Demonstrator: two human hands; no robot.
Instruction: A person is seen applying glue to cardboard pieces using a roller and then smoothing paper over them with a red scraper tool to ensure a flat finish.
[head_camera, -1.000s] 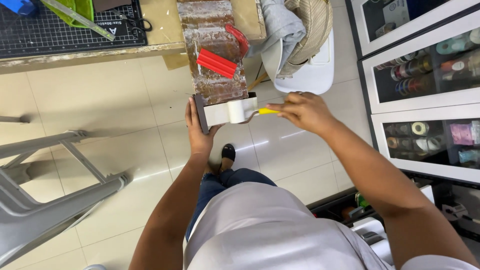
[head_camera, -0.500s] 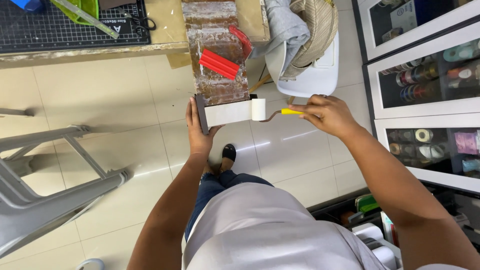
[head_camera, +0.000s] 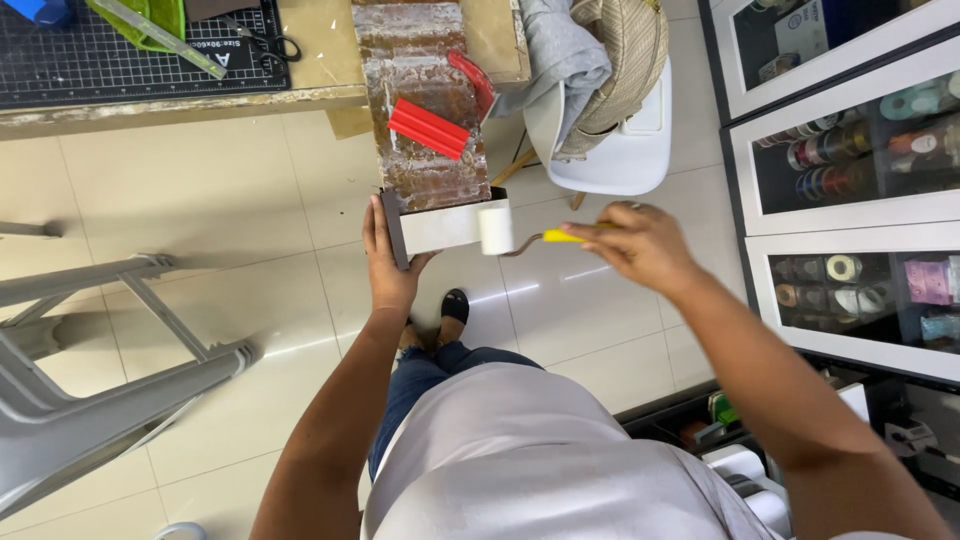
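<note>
Head camera shows the left hand (head_camera: 388, 262) clamped on the left end of a small board (head_camera: 440, 226) at frame centre, its long axis running left-right. The right hand (head_camera: 640, 243) grips a yellow-handled mini roller (head_camera: 497, 229) touching the board's right end.

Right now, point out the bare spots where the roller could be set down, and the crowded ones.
Bare floor tiles lie between the worktable edge and the grey stool frame. A strip of tabletop sits between the cutting mat and the rusty board. Crowded: the white chair is piled with cloth, and the board carries red strips.
</note>
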